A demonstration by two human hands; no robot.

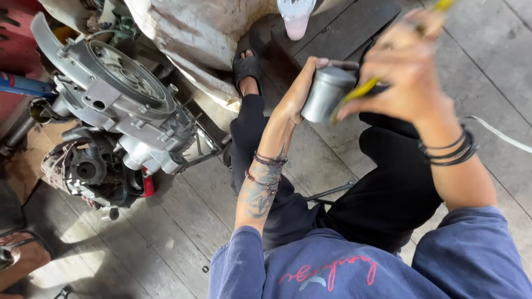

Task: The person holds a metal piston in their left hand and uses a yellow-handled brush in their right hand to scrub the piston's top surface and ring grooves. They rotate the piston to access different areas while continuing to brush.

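My left hand [302, 91] grips a grey metal cylinder, a piston [327, 94], held up in front of me above my lap. My right hand [407, 66] is blurred and holds a thin yellow-handled tool [363, 88] whose tip rests against the side of the piston. Both wrists wear dark bracelets, and my left forearm is tattooed. I sit on a wooden floor in black trousers and a blue sweatshirt.
A grey engine block [119, 108] with a round flywheel housing lies on the floor at left. A clear bottle of pink liquid [295, 19] stands at the top. A cloth-covered bulk [188, 33] sits behind it. Another person's sandalled foot [19, 257] shows at bottom left.
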